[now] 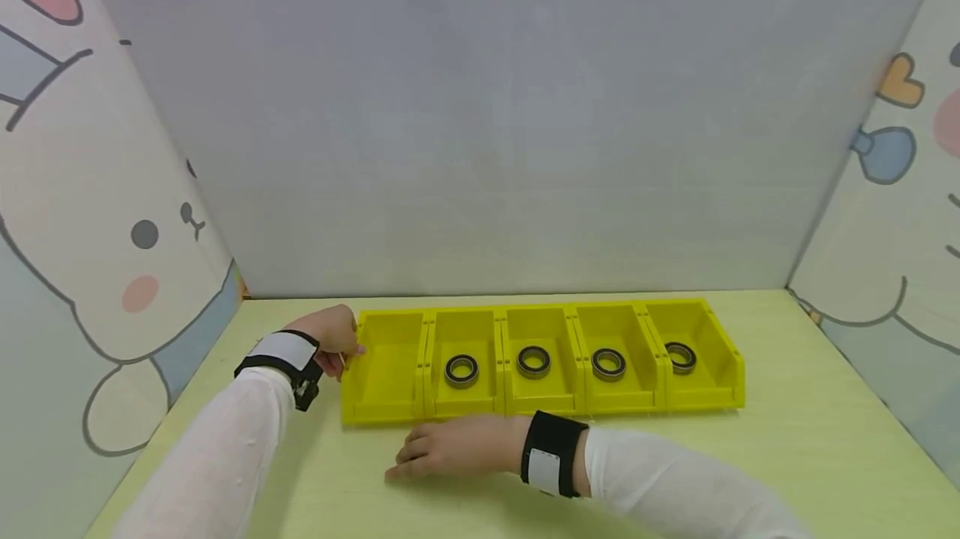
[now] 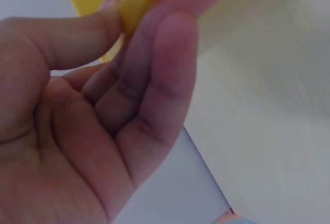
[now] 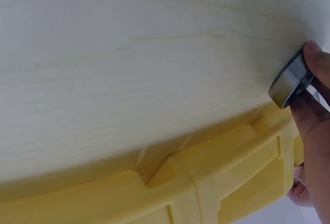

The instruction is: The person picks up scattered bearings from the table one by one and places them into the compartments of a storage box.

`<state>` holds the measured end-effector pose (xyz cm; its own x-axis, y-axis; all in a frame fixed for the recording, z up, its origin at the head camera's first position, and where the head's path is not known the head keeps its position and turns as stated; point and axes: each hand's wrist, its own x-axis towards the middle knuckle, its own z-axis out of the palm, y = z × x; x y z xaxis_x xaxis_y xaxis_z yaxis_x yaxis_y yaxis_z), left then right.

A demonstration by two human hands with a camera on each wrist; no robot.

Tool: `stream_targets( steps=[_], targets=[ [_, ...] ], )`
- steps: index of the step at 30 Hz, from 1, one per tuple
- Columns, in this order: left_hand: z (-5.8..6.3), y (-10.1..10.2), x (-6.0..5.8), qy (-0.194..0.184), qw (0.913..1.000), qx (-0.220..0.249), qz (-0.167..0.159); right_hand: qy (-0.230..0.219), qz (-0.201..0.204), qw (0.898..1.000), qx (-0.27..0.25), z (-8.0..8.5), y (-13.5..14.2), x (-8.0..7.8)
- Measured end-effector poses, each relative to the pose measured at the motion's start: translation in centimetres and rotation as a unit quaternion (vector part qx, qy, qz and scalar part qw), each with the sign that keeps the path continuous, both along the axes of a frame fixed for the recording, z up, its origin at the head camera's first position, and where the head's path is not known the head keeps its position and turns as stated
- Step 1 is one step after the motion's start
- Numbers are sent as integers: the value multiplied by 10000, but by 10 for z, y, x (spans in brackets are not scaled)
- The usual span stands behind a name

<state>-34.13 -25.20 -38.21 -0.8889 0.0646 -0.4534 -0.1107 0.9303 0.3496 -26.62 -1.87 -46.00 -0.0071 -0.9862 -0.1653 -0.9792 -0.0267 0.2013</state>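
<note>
At the left end of a row of yellow bins, my left hand (image 1: 330, 332) pinches the side wall of the leftmost bin (image 1: 386, 364). The left wrist view shows the thumb on one face of that yellow wall (image 2: 136, 2) and fingers behind it. Just in front of the row, low over the table, my right hand (image 1: 461, 446) holds a ball bearing (image 3: 290, 83) between thumb and fingers. The head view hides this bearing behind the hand. The leftmost bin has nothing inside; the other bins each contain one bearing, such as this bearing (image 1: 461, 371) in the second.
More bearings lie in the middle bin (image 1: 533, 362), the fourth bin (image 1: 608, 364) and the rightmost bin (image 1: 681, 357). The pale wooden table (image 1: 810, 456) extends around the row. A grey back wall (image 1: 510, 122) and rabbit-patterned side panels (image 1: 90, 214) enclose it.
</note>
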Motion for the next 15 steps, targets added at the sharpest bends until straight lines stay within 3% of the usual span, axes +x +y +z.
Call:
stream_targets(
  steps=[5, 11, 15],
  targets=[
    [1, 0, 0, -24, 10000, -20, 9, -316, 45, 9995, -59, -1, 5, 5],
    [1, 1, 0, -35, 10000, 21, 42, -1081, -708, 9912, -272, 1, 9, 7],
    [1, 1, 0, -32, 10000, -43, 26, -1176, -942, 9879, -362, -9, 15, 12]
  ],
)
